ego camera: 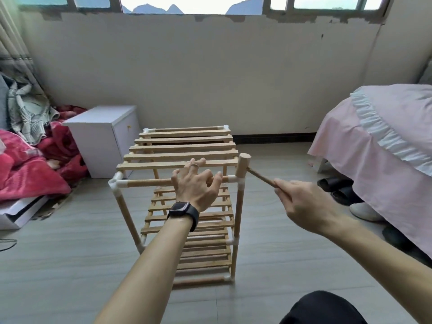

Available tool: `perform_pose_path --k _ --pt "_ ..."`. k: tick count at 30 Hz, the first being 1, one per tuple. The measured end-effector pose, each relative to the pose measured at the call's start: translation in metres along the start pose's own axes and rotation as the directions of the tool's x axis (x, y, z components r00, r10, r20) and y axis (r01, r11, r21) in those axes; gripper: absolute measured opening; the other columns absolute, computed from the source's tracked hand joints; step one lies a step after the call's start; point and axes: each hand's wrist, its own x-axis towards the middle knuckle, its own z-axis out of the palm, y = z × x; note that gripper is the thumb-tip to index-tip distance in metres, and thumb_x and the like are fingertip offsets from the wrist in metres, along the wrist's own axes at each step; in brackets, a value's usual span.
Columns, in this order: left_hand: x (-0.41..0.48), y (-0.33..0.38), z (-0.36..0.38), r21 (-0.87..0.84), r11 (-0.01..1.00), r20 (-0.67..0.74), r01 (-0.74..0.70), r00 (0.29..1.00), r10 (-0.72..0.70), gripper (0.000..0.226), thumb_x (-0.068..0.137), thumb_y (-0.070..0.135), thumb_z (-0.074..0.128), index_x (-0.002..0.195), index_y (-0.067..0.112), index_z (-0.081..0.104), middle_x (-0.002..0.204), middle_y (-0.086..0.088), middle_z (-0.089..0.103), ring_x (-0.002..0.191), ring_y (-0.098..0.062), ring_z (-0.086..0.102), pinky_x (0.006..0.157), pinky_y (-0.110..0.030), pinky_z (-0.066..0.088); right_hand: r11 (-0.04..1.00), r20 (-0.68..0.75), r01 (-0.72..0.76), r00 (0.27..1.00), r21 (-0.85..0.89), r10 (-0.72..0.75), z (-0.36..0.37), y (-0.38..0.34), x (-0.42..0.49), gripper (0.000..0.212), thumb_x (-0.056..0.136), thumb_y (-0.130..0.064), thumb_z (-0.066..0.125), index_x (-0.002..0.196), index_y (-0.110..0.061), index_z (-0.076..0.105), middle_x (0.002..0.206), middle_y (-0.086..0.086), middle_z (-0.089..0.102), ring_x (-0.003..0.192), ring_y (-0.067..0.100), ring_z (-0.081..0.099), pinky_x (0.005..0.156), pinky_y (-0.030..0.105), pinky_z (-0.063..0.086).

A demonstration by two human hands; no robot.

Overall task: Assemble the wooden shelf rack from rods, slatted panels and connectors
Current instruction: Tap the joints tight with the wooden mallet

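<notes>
The wooden shelf rack [149, 157] stands upright on the floor in front of me, with slatted panels on several levels and white plastic connectors [115, 183] at its corners. My left hand [195, 183] rests on the top front rod [149, 182], fingers spread and curled over it, a black watch on the wrist. My right hand [304, 202] grips the handle of a small wooden mallet [243, 165]. The mallet head sits on the top front right corner connector [240, 182].
A white box [102, 134] stands left of the rack, with red bedding [28, 164] and clothes beyond it. A bed with a pink cover [374, 141] is on the right, with dark slippers [336, 185] and a white shoe [364, 211] under its edge. My dark-clad knee [322, 309] shows at bottom right.
</notes>
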Motion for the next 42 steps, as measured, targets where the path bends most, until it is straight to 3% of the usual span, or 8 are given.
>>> perform_pose_path --k 9,14,21,26,29,32,39,42 --pt "-0.007 -0.095 -0.07 -0.338 0.941 0.077 0.0 0.997 0.028 0.039 0.075 0.037 0.045 0.04 0.032 0.062 0.109 0.02 0.068 0.112 -0.008 0.057 0.084 -0.032 0.047 0.901 -0.082 -0.235 0.956 0.366 0.283 0.021 -0.021 0.034 0.019 0.105 -0.03 0.049 0.108 -0.024 0.067 0.066 -0.006 0.064 0.059 0.01 0.06 0.049 0.021 0.039" --pt "0.017 -0.088 -0.116 0.309 0.945 -0.061 0.108 0.994 -0.094 0.037 0.084 0.043 0.039 0.065 0.021 0.062 0.063 0.005 0.056 0.058 -0.014 0.047 0.056 -0.029 0.034 0.87 -0.039 -0.253 0.954 0.423 0.297 0.043 -0.038 0.05 0.014 0.106 -0.029 0.048 0.105 -0.026 0.062 0.078 -0.007 0.066 0.072 0.008 0.061 0.056 0.025 0.039" --pt "0.022 0.025 -0.06 0.244 0.967 0.084 -0.076 0.995 0.057 0.059 0.092 0.067 0.03 0.13 0.027 0.052 0.122 -0.007 0.061 0.108 -0.03 0.055 0.091 -0.049 0.039 0.866 -0.072 -0.251 0.948 0.433 0.311 0.039 -0.035 0.054 0.008 0.104 -0.028 0.051 0.103 -0.029 0.058 0.076 -0.006 0.064 0.069 0.007 0.059 0.053 0.019 0.037" --pt "0.032 0.037 -0.026 0.19 0.975 0.19 0.118 0.97 -0.155 0.055 0.098 0.061 0.014 0.147 0.043 0.029 0.157 -0.02 0.032 0.136 -0.047 0.037 0.108 -0.067 0.013 0.883 -0.072 -0.279 0.942 0.378 0.328 0.028 -0.014 0.05 0.01 0.104 -0.027 0.051 0.102 -0.03 0.061 0.075 -0.007 0.066 0.068 0.006 0.059 0.051 0.018 0.037" --pt "0.035 0.029 -0.022 0.075 0.996 0.144 -0.048 0.989 0.036 0.048 0.102 0.051 0.016 0.146 0.045 0.033 0.112 0.0 0.066 0.1 -0.024 0.065 0.097 -0.057 0.04 0.887 0.005 -0.313 0.943 0.339 0.331 0.022 0.003 0.046 0.017 0.105 -0.029 0.05 0.099 -0.029 0.066 0.063 -0.01 0.064 0.059 0.007 0.058 0.05 0.023 0.039" --pt "0.032 0.027 -0.022 0.083 0.978 0.016 -0.19 0.982 0.189 0.04 0.101 0.04 0.028 0.138 0.038 0.044 0.061 0.011 0.046 0.052 -0.007 0.047 0.051 -0.027 0.04 0.925 -0.004 -0.281 0.957 0.255 0.291 0.013 0.014 0.041 0.019 0.105 -0.03 0.048 0.099 -0.029 0.066 0.056 -0.009 0.06 0.059 0.007 0.058 0.046 0.02 0.039" --pt "0.027 0.018 -0.027 0.084 0.969 0.02 -0.233 0.972 0.232 0.03 0.099 0.049 0.035 0.122 0.038 0.051 0.059 0.011 0.049 0.049 -0.008 0.049 0.049 -0.026 0.044 0.964 0.176 -0.265 0.949 -0.009 0.262 -0.004 0.019 0.047 0.027 0.105 -0.038 0.044 0.107 -0.028 0.069 0.073 -0.007 0.064 0.07 0.016 0.059 0.063 0.039 0.047" --pt "0.021 0.011 -0.028 0.122 0.963 0.0 -0.241 0.97 0.243 0.029 0.1 0.049 0.037 0.125 0.041 0.05 0.057 0.012 0.047 0.047 -0.006 0.047 0.046 -0.024 0.04 0.977 -0.04 -0.194 0.979 0.093 0.199 -0.008 0.011 0.047 0.021 0.105 -0.036 0.047 0.102 -0.027 0.066 0.066 -0.008 0.062 0.062 0.012 0.058 0.058 0.037 0.047"
